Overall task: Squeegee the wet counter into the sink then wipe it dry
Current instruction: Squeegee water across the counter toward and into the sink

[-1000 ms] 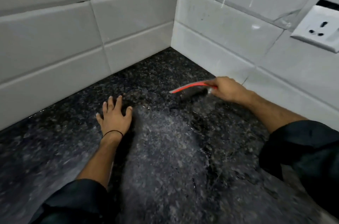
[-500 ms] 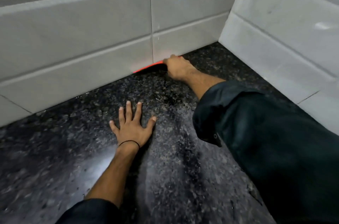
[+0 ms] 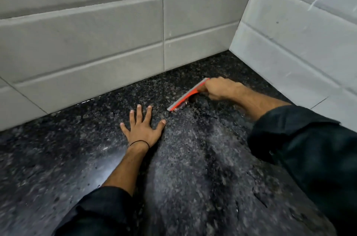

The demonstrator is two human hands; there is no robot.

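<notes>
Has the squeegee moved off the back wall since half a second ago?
Yes. The squeegee in the right hand has come away from the back tile wall toward the person, out onto the counter.

Glossy wet speckled granite counter [image 3: 58,168], matt wall tiles [image 3: 77,46], plastic squeegee [image 3: 185,98]

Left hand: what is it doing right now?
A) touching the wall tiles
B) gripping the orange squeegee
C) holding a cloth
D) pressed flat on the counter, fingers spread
D: the left hand lies palm-down with fingers spread on the dark counter, holding nothing, while the right hand grips the orange squeegee near the tiled corner.
</notes>
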